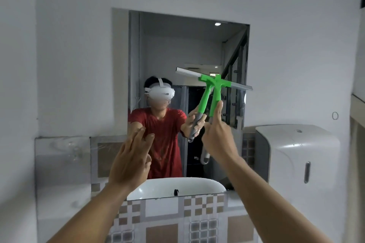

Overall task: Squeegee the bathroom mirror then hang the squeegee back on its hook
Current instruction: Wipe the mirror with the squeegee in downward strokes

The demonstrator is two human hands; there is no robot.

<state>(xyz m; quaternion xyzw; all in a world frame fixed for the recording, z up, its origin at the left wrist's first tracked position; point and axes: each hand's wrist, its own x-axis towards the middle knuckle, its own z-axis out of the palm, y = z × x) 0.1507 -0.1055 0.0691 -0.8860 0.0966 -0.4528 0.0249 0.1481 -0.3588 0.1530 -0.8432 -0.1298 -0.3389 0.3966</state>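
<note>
A rectangular mirror hangs on the white wall ahead. My right hand grips the handle of a green squeegee, whose grey blade lies tilted against the glass at mid height on the right side. The squeegee's reflection shows just left of it. My left hand is raised in front of the mirror's lower left, fingers spread, holding nothing. A small ring-shaped hook sits on the wall at the far right.
A white paper towel dispenser is mounted right of the mirror. A tiled strip runs under the mirror. A reflected white basin shows at the mirror's bottom edge. A shiny panel covers the wall lower left.
</note>
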